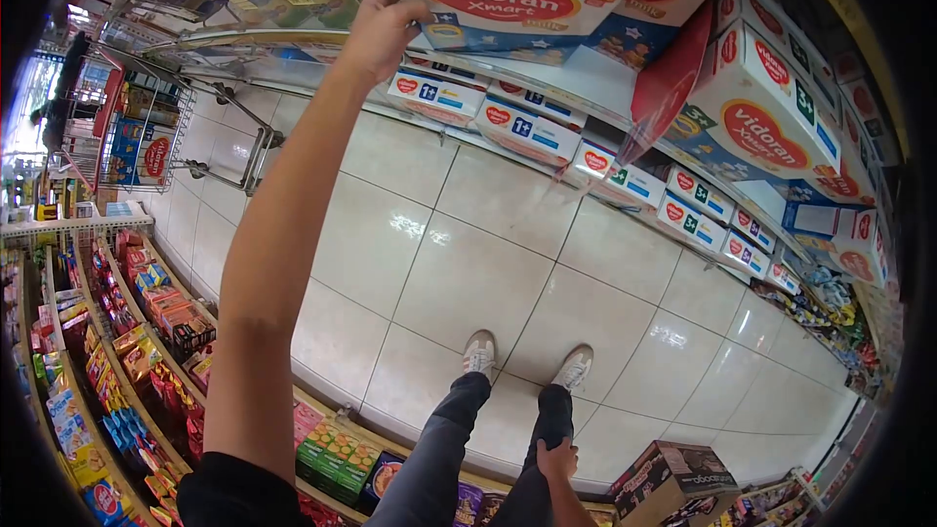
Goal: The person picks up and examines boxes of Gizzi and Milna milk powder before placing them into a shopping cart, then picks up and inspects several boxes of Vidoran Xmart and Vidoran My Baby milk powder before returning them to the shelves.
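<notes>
At the top of the head view, my left hand [384, 31] grips the lower left edge of a white and blue Vidoran Xmart 1+ milk box [503, 2]. The thumb lies against the box's front face, and the other fingers are partly hidden behind its side. A second Vidoran milk box [649, 2] stands right beside it on the shelf. Low in the view, my right hand [557, 460] rests against my trouser leg, with nothing visible in it and its fingers loosely extended.
More milk boxes [766, 132] stand right of a red divider [673, 68]; others line the lower shelf [527, 132]. A shopping cart [146, 127] stands at left. Snack racks [127, 351] curve along the lower left. A brown carton [673, 483] sits at lower right. Tiled floor [468, 244] lies between.
</notes>
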### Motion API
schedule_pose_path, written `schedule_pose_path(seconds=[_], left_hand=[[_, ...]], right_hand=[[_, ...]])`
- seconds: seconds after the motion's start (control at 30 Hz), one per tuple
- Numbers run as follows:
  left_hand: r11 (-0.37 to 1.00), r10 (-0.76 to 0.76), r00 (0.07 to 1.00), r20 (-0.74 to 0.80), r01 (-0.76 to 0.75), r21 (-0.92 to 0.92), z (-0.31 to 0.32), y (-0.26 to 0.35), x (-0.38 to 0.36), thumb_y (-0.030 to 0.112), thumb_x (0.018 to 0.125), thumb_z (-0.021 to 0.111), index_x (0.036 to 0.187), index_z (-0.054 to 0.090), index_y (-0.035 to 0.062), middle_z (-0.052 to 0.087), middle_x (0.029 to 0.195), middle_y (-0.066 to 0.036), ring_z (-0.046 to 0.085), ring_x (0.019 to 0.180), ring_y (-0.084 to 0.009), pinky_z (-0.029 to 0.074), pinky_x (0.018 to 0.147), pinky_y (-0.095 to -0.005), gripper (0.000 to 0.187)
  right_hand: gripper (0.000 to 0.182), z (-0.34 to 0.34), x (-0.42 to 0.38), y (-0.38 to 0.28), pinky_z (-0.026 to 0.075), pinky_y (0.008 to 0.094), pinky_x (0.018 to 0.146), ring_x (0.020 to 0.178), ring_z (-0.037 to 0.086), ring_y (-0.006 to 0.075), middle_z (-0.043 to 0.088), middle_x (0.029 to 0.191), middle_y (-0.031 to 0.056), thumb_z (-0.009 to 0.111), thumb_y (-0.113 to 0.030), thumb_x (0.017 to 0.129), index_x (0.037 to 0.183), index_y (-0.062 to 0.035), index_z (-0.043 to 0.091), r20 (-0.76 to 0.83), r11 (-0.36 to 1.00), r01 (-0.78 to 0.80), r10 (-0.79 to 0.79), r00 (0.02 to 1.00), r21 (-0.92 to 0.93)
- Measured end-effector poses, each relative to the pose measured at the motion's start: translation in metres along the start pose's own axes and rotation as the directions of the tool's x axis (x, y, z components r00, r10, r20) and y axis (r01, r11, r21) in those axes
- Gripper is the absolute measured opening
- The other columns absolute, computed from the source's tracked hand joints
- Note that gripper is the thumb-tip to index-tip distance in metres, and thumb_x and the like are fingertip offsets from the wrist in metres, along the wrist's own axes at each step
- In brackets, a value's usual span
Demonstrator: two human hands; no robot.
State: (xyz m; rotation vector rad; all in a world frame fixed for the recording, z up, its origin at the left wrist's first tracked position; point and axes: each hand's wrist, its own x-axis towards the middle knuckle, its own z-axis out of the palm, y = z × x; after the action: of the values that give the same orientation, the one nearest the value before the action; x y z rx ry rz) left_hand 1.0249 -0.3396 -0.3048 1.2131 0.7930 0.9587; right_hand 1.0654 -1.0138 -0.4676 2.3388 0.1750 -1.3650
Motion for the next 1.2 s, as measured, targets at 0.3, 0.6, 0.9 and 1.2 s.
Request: schedule_pose_path(seconds=[0.3, 0.6, 0.9, 1.2], left_hand=[[0.995, -0.098, 0.995, 0.001, 0.098, -0.009, -0.012, -0.003, 0.005, -0.009, 0.068, 0.058, 0.119, 0.049, 0.0026, 0.053, 0.114, -0.008, 0.055, 0.097, -0.0184, 0.045, 0.080, -0.0278, 0.053], [0.976, -0.169, 0.979, 0.116, 0.149, 0.160, 0.001, 0.001, 0.015, -0.001, 0.073, 0.060, 0.129, 0.044, 0.0026, 0.048, 0.126, -0.010, 0.051, 0.111, -0.0204, 0.044, 0.090, -0.0305, 0.058], [0.979, -0.081, 0.957, 0.278, 0.024, 0.203, 0.068, -0.022, 0.017, 0.007, 0.079, 0.062, 0.135, 0.034, 0.0021, 0.053, 0.123, -0.013, 0.052, 0.112, -0.0194, 0.043, 0.093, -0.0310, 0.064], [0.963, 0.090, 0.955, 0.284, -0.156, 0.220, 0.097, -0.047, 0.016, 0.028, 0.081, 0.073, 0.124, 0.040, 0.0023, 0.056, 0.117, -0.010, 0.054, 0.108, -0.0177, 0.045, 0.091, -0.0302, 0.059]], right_hand=[[0.065, 0.013, -0.008, -0.004, 0.043, 0.0432, 0.094, 0.113, 0.052, 0.0355, 0.055, 0.118, 0.0196, 0.062, -0.051, 0.074, 0.120, -0.0056, 0.055, 0.111, 0.996, 0.089, -0.086, 0.990, -0.026], [0.049, 0.011, -0.054, -0.119, 0.043, 0.0464, 0.093, 0.118, 0.045, 0.0319, 0.051, 0.124, 0.0102, 0.064, -0.046, 0.074, 0.110, -0.0133, 0.061, -0.133, 0.873, 0.484, -0.488, 0.863, -0.063], [0.054, -0.042, -0.043, -0.156, 0.042, 0.0457, 0.096, 0.120, 0.044, 0.0336, 0.051, 0.125, 0.0099, 0.062, -0.047, 0.076, 0.117, -0.0123, 0.056, -0.027, 0.863, 0.502, -0.504, 0.863, -0.061], [0.053, -0.048, -0.041, -0.160, 0.042, 0.0473, 0.095, 0.120, 0.044, 0.0329, 0.052, 0.124, 0.0098, 0.064, -0.045, 0.075, 0.117, -0.0128, 0.055, -0.021, 0.862, 0.497, -0.501, 0.865, -0.098]])
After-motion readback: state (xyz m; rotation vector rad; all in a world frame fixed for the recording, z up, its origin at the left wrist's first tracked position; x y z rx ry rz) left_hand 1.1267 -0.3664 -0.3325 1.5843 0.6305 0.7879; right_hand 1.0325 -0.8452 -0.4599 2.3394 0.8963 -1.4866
